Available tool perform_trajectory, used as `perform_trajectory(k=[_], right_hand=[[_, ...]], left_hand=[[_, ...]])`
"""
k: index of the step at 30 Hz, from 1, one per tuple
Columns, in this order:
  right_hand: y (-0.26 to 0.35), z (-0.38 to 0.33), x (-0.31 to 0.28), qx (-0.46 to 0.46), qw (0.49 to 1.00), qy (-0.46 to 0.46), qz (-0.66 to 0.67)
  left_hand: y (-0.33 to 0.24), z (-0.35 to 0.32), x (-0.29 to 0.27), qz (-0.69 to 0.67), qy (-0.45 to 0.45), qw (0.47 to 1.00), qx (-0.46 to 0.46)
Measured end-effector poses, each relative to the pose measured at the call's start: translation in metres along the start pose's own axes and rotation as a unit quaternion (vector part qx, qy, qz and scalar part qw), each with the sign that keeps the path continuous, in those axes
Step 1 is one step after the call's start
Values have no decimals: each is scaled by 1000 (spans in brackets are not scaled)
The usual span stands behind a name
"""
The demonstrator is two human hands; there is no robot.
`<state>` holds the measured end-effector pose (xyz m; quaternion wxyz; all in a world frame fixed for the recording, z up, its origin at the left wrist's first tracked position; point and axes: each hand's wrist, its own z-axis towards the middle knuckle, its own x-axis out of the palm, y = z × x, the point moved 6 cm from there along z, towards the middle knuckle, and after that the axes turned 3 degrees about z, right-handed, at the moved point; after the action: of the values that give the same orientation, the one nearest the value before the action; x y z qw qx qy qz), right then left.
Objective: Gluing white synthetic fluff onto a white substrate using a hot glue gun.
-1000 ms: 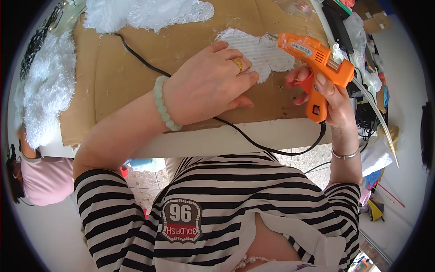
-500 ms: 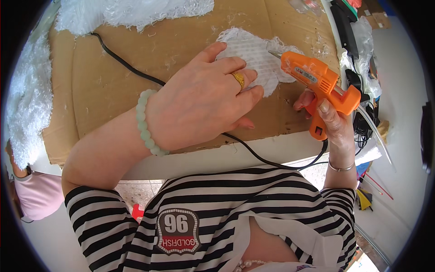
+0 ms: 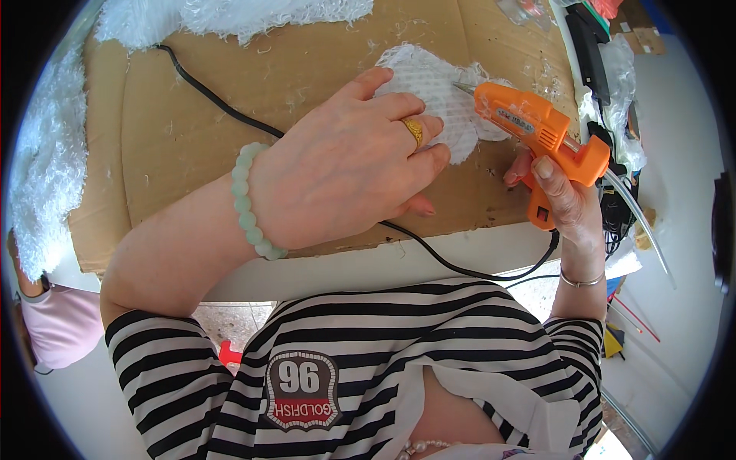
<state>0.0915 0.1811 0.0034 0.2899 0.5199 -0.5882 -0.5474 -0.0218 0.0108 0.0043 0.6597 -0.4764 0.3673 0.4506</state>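
Note:
My right hand (image 3: 563, 192) is wrapped round the handle of an orange hot glue gun (image 3: 521, 115). A long clear glue stick (image 3: 642, 218) sticks out of the gun's back end, and its metal nozzle points left, over a ragged-edged white fabric piece (image 3: 441, 88). The fabric lies on a cardboard sheet (image 3: 192, 172). My left hand (image 3: 345, 165), palm down with fingers apart, rests its fingertips at the fabric's left and near side. Its palm and whatever lies beneath are hidden. I see nothing gripped in it.
A black cord (image 3: 218, 100) crosses the cardboard under my left hand. Fluffy white fabric lies at the back (image 3: 230, 17) and along the left edge (image 3: 50, 161). Black cables (image 3: 617, 215) and a long black object (image 3: 589, 65) sit at the right. A person's pink clothing (image 3: 60, 326) shows at far left.
Almost nothing differs. My left hand has shifted slightly right over the fabric, and the view has moved a little. The glue gun keeps its place above the fabric's right part.

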Motion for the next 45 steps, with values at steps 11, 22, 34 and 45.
perform_trajectory(k=[11, 22, 34, 45], right_hand=[[-2, -1, -3, 28, 998, -13, -50], [-1, -6, -14, 36, 997, -14, -72], [-1, -13, -31, 20, 996, -21, -88], [-2, -9, -20, 9, 995, -12, -102]], left_hand=[[0, -2, 1, -8, -11, 1000, 2], [2, -1, 0, -25, 1, 1000, 5], [1, -2, 0, -3, -18, 1000, 15], [2, -2, 1, -7, -26, 1000, 12]])
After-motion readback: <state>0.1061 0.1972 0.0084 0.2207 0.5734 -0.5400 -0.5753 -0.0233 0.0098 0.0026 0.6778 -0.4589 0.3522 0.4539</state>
